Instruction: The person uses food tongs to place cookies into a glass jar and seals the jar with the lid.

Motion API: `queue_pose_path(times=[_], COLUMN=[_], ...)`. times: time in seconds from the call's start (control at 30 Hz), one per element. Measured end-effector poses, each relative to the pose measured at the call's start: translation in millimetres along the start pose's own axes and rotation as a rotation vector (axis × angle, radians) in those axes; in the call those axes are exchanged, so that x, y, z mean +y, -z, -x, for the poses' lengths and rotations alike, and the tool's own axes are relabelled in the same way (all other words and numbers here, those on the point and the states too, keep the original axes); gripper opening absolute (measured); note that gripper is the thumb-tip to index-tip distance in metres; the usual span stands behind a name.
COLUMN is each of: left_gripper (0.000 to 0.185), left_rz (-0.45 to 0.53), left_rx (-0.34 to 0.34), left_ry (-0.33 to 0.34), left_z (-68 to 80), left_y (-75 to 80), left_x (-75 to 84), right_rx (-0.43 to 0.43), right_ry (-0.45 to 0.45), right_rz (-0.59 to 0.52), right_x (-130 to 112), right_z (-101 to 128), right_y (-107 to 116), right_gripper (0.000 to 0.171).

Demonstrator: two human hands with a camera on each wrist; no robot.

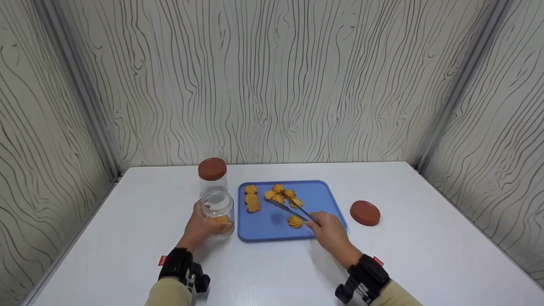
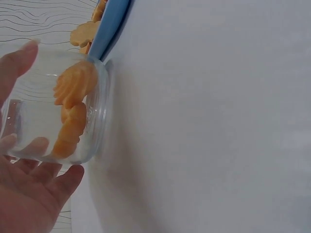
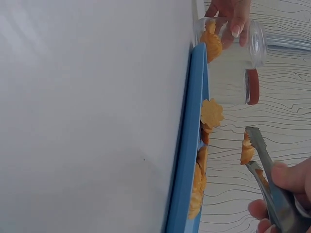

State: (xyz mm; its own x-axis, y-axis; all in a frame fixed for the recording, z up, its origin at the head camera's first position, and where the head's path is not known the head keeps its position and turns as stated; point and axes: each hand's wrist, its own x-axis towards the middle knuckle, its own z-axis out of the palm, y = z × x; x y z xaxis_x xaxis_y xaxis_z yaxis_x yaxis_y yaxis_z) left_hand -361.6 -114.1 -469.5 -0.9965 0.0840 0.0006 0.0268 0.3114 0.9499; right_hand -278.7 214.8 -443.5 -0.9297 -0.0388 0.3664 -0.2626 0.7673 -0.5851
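My left hand (image 1: 199, 229) grips an open glass jar (image 1: 217, 211) standing on the white table just left of a blue tray (image 1: 316, 197). In the left wrist view the jar (image 2: 43, 111) holds a few orange cookies (image 2: 72, 109), with my fingers (image 2: 34, 194) wrapped round it. My right hand (image 1: 330, 231) holds metal tongs (image 1: 295, 208) over the tray. The tips reach into a cluster of cookies (image 1: 281, 195). In the right wrist view the tongs (image 3: 265, 165) have a cookie (image 3: 246, 150) between their tips. One cookie (image 1: 294, 221) lies alone near my right hand.
A second glass jar with a red lid (image 1: 212, 169) stands behind the open one. A loose red lid (image 1: 364, 212) lies on the table right of the tray. More cookies (image 1: 252, 199) lie at the tray's left. Patterned walls close in the table on three sides.
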Motion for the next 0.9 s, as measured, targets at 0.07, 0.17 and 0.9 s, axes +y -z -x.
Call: queue_pose_path(times=[0.07, 0.17, 0.9], left_gripper=[0.109, 0.109, 0.112], left_rz=[-0.005, -0.009, 0.004], left_rx=[-0.004, -0.004, -0.005], left_ry=[0.015, 0.019, 0.034], left_z=[0.3, 0.8, 4.0], left_y=[0.4, 0.8, 0.0], left_x=[0.0, 0.2, 5.8], right_rx=[-0.001, -0.003, 0.043], right_ry=[0.004, 0.004, 0.069], right_rz=[-0.007, -0.015, -0.049], right_x=[-2, -6, -15], right_z=[1, 1, -6], right_y=[1, 1, -4], right_gripper=[0.024, 0.025, 0.027])
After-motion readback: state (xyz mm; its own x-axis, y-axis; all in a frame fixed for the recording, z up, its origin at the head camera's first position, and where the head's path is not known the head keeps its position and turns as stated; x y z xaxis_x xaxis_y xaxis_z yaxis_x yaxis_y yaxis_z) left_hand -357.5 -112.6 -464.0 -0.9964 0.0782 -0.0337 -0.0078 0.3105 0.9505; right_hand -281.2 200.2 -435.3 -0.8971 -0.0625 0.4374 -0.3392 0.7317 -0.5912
